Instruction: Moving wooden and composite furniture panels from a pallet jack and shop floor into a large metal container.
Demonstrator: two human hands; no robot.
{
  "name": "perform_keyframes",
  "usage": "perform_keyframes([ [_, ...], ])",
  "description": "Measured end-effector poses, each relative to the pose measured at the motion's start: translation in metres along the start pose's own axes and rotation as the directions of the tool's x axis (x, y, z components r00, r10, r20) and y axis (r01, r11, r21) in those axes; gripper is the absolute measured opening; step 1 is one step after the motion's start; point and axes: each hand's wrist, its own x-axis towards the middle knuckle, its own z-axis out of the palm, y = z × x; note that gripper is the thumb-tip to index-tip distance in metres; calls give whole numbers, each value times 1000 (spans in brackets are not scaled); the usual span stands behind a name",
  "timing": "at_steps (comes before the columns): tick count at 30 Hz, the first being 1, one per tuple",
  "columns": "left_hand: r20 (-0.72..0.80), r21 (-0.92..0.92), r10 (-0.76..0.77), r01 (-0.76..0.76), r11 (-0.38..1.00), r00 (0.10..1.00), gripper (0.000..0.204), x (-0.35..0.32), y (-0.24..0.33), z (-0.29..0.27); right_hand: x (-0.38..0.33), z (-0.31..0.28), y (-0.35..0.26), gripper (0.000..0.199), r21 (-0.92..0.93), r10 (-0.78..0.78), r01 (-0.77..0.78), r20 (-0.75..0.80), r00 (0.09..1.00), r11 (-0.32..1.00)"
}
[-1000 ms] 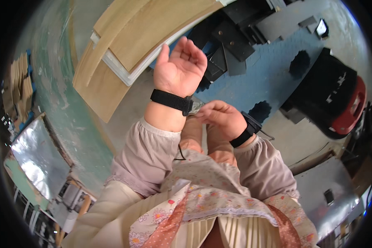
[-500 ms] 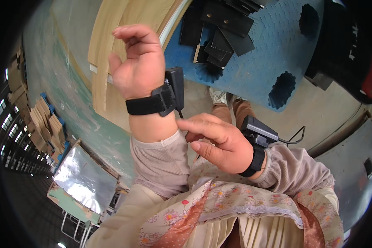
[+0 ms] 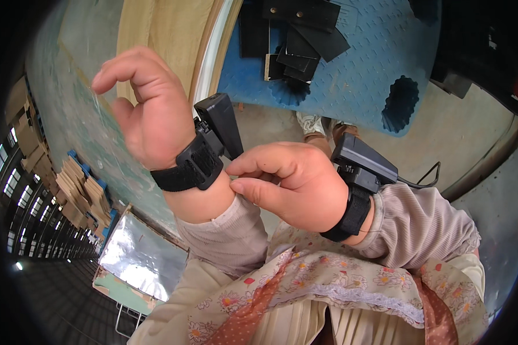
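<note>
Pinching the black wrist strap is the right hand, its grip closing at the strap's edge. Left hand is staying raised, fingers loosely curled, grasping nothing.

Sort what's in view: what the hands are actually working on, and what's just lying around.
In hand:
left hand
black wrist strap with its black device
right hand, fingertips pinching at that strap's edge

Lying about:
black flat pieces
blue mat
wooden boards
shiny foil sheet

Left hand raised, fingers curled, empty; right hand pinching at left wrist.
</note>
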Motion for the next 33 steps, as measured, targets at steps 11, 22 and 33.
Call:
perform_keyframes([
  [11, -76, 37, 127, -124, 992, 989, 47, -2, 6, 0, 6, 2, 1, 4, -302, -227, 235, 64, 972, 924],
  [22, -98, -30, 138, -142, 989, 986, 43, -6, 14, 7, -8, 10, 13, 39, -173, -386, 401, 116, 915, 900],
  [33, -69, -109, 128, -135, 985, 989, 38, -9, 16, 10, -25, 37, 20, 48, -547, -445, 465, 179, 878, 697],
])
